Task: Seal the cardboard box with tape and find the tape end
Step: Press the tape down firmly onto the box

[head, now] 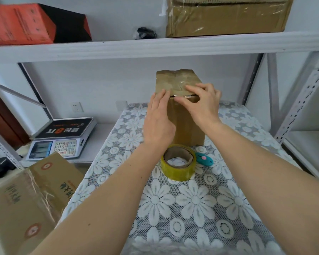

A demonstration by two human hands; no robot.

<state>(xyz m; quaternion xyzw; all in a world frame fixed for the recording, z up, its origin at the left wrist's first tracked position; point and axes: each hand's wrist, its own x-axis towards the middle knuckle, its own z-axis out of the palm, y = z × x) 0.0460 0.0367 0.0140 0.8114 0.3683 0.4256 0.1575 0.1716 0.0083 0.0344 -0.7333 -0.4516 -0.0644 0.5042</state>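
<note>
Cardboard box (189, 124): upright at centre of lace-covered worktop (201, 208), top taped. Left hand (157, 118): fingers straight, together, pressed flat on box's upper left edge. Right hand (203, 103): fingers curled, pressing tape at top front edge. Tape roll (179, 161): flat, just before box, beside teal cutter (204, 158).

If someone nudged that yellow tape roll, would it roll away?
Probably not: the tape roll lies flat on its side on the lace tablecloth, so it would likely slide. Its hollow cardboard core suggests it is light and stiff.
</note>
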